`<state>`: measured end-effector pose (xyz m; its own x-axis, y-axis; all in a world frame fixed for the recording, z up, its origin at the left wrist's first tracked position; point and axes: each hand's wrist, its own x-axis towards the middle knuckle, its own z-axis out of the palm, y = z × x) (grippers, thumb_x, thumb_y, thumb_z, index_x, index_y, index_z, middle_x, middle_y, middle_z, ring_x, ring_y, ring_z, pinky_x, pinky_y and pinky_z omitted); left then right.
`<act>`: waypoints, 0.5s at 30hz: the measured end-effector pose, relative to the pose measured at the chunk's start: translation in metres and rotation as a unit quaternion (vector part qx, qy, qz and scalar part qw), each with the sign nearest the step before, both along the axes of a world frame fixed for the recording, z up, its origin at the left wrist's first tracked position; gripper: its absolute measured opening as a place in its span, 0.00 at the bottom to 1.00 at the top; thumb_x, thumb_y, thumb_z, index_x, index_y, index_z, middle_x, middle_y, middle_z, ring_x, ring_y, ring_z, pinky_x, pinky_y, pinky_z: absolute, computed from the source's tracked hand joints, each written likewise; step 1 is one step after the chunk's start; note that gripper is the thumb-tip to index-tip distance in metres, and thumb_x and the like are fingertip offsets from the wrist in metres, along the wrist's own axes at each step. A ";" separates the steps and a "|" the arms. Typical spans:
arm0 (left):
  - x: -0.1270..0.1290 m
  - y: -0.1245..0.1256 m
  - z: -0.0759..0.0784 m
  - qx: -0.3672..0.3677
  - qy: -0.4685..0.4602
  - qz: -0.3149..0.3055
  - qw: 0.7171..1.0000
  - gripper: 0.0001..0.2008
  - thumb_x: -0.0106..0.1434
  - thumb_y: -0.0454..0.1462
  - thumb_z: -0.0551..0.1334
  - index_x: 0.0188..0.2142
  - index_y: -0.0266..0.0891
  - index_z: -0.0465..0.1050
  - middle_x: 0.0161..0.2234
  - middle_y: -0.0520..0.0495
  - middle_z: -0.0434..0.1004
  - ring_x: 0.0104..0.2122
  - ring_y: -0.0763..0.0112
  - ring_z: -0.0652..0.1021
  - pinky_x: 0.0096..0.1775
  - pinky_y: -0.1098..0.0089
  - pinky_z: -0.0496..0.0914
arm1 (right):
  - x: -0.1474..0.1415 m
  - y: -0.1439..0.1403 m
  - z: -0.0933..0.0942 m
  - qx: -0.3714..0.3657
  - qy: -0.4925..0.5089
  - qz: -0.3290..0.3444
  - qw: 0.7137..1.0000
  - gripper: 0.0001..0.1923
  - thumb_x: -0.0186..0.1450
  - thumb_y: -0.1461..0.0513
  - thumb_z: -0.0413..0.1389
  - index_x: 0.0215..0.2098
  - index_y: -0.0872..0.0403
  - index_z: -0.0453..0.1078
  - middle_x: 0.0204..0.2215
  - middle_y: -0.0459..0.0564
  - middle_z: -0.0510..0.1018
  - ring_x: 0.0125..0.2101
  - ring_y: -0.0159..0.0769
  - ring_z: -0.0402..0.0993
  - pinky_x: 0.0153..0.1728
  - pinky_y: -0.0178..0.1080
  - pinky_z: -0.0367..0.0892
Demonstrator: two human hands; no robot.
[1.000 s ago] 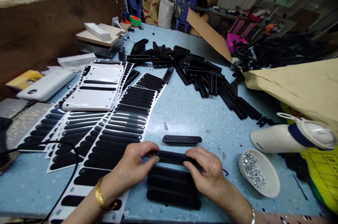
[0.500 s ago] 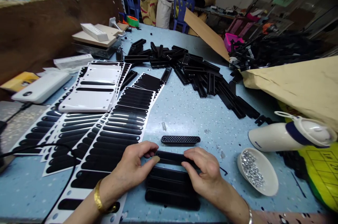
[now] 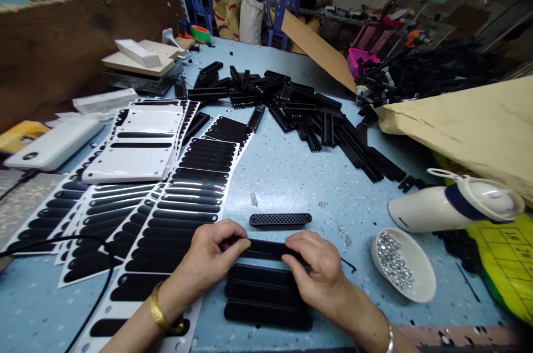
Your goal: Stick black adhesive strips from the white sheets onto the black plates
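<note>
Spanning both hands' grip: black strip [image 3: 266,248]

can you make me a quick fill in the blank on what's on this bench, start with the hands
1. Both hands, the left hand and the right hand, grip one long ____ strip.
2. The small white dish holds shiny ____ beads.
3. The white bottle lies on its ____.
4. The left wrist wears a ____ bangle.

Missing words: black; silver; side; gold
</note>
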<state>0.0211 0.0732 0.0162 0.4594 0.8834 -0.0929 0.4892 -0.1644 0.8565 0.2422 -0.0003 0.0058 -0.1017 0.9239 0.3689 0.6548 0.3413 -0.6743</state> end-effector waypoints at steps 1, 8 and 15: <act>0.000 0.000 -0.001 0.002 -0.004 0.002 1.000 0.09 0.62 0.38 0.61 0.28 0.38 0.76 0.25 0.51 0.77 0.26 0.70 0.76 0.31 0.71 0.67 | 0.000 0.000 0.001 0.002 0.006 -0.001 1.000 0.06 0.63 0.67 0.55 0.34 0.56 0.75 0.31 0.54 0.80 0.31 0.41 0.76 0.33 0.43 0.71; 0.000 -0.001 -0.006 -0.003 -0.038 0.009 0.999 0.09 0.62 0.39 0.62 0.27 0.39 0.76 0.25 0.52 0.78 0.27 0.71 0.76 0.32 0.72 0.68 | 0.005 0.004 -0.001 -0.049 0.128 -0.012 0.990 0.05 0.59 0.67 0.62 0.34 0.56 0.79 0.29 0.52 0.81 0.30 0.38 0.78 0.32 0.39 0.74; -0.003 0.001 -0.009 0.003 -0.034 -0.001 0.999 0.09 0.62 0.39 0.62 0.27 0.39 0.76 0.25 0.53 0.78 0.27 0.71 0.77 0.32 0.72 0.68 | 0.009 0.002 -0.008 -0.069 0.173 -0.006 0.982 0.07 0.58 0.68 0.63 0.36 0.54 0.80 0.32 0.53 0.83 0.34 0.38 0.80 0.36 0.40 0.76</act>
<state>0.0182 0.0744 0.0070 0.4657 0.8832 -0.0560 0.4300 -0.1705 0.8866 0.2512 0.0019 -0.0020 0.0196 0.9680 0.2502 0.3810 0.2241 -0.8970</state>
